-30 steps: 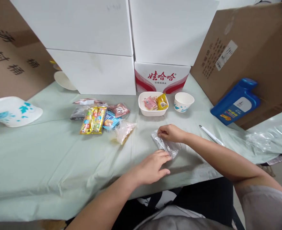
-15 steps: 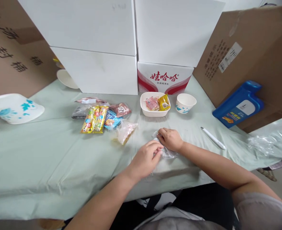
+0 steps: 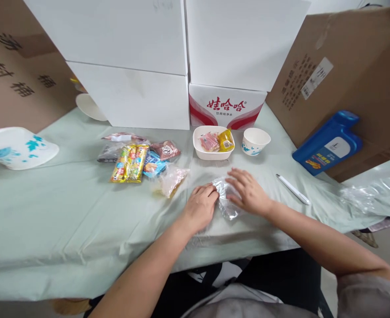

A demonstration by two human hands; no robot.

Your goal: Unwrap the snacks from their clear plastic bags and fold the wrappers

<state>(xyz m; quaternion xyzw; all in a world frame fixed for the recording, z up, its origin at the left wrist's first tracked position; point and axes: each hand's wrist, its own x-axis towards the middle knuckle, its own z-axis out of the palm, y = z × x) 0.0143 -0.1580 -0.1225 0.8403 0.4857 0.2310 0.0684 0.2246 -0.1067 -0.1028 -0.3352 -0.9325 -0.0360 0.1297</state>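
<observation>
A crumpled clear plastic bag (image 3: 227, 207) lies on the green cloth right in front of me. My left hand (image 3: 201, 204) has its fingers curled together at the bag's left edge, gripping it against the cloth. Over the bag's right side, my right hand (image 3: 248, 191) has its fingers spread and holds nothing; whether its fingertips touch the plastic I cannot tell. Just behind the bag, a white square bowl (image 3: 213, 155) contains a pink packet (image 3: 210, 141) and a yellow packet (image 3: 226, 140). Next to that bowl stands a paper cup with blue leaves (image 3: 255, 142).
Several snack packets (image 3: 130, 163) lie in a pile to the left. A white pen (image 3: 292, 189) is at the right, near a blue bottle (image 3: 327, 143) leaning on a cardboard box (image 3: 363, 79). White boxes (image 3: 141, 97) wall off the back. A paper bucket (image 3: 22, 150) lies at far left.
My right hand has lifted from the bag, moved slightly right and spread its fingers. My left hand has shifted to the bag's left edge. More of the bag shows, spread flatter.
</observation>
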